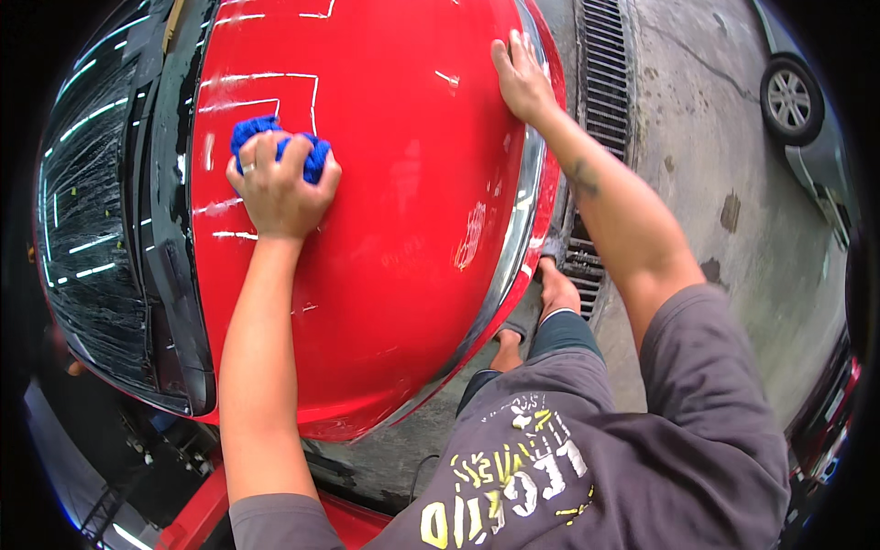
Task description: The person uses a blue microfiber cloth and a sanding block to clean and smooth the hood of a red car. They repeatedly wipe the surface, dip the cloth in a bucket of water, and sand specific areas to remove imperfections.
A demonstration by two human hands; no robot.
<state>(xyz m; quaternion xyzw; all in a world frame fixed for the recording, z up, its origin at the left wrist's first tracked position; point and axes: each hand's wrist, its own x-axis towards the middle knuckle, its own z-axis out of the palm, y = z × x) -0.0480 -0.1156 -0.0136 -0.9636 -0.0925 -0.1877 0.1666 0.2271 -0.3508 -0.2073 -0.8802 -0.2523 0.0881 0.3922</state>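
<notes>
Probably soft and light, the blue cloth (317, 160) at upper left suits a bunched grip; left hand (282, 188) clamps fingers on it, right hand (525, 84) touches red hood (403, 229), fingers slightly apart

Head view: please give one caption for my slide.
Left hand holds blue cloth on red car hood; right hand rests near chrome trim.

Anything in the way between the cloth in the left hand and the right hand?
Nothing visible: the left hand holds the blue cloth on the red hood, and no object shows on the paint from there across to the right hand, near the hood's front.
</notes>
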